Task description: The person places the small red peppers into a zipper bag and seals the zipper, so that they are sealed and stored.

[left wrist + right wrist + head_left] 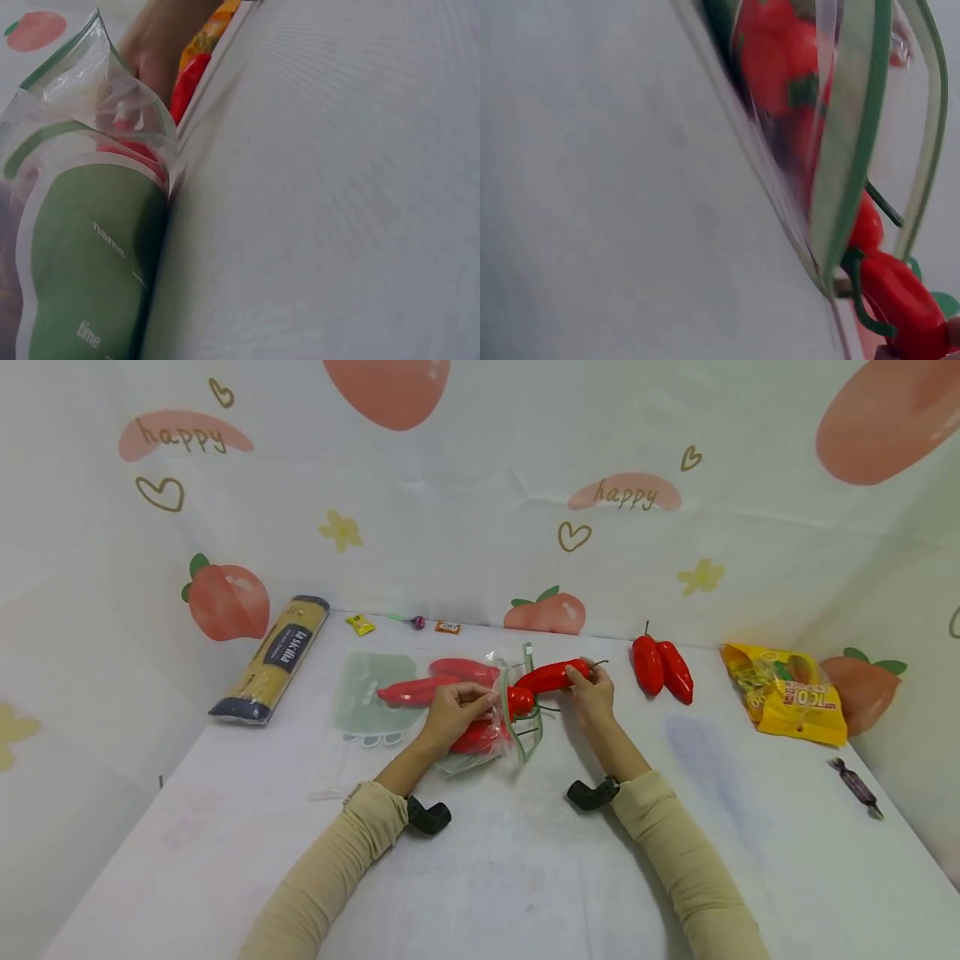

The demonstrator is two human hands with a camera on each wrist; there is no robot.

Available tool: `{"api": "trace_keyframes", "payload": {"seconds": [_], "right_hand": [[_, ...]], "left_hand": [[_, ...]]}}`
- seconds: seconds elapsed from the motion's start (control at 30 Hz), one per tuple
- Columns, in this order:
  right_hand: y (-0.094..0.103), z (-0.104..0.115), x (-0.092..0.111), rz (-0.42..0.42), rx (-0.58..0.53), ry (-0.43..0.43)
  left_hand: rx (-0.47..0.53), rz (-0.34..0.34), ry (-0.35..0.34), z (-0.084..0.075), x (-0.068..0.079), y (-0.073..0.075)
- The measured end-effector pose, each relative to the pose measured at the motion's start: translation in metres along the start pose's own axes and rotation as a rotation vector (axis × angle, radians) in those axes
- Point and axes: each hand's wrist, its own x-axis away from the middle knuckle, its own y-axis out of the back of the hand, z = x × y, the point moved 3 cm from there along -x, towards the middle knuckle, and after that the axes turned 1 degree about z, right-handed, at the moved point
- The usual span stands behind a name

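Note:
A clear zip bag [375,693] with a green rim and a green label lies at the middle of the table. Several red peppers [420,692] are inside it, and one pepper's stem end [521,701] pokes out at the mouth. My left hand [452,718] pinches the bag near its mouth. With my right hand [594,697] I hold a red pepper [551,677] by its stem end, its tip at the bag's opening. In the right wrist view the green rim [862,142] stands apart from the opposite edge, with the held pepper [904,300] beyond.
Two red peppers [648,667] lie to the right of the bag. Farther right are a yellow snack bag [798,697] and a dark wrapped candy [857,788]. A spaghetti pack [277,660] lies at the left. A yellow candy [361,625], a lollipop [417,622] and an orange-and-white packet [447,627] line the back.

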Motion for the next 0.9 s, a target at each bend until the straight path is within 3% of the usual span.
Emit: {"api": "trace_keyframes", "payload": {"seconds": [0.17, 0.47, 0.73, 0.9], "right_hand": [[-0.003, -0.010, 0.005, 0.077, 0.027, -0.032], [-0.009, -0.018, -0.001, 0.113, 0.029, 0.025], [-0.026, -0.026, -0.004, 0.150, 0.232, 0.088], [-0.024, -0.025, -0.006, 0.140, 0.279, 0.108]], "left_hand": [[0.006, 0.010, -0.013, 0.000, 0.000, -0.001], [-0.005, 0.015, -0.016, -0.003, 0.002, -0.001], [-0.016, 0.007, 0.006, -0.004, 0.002, -0.001], [-0.005, 0.008, 0.010, -0.003, 0.002, -0.001]]}}
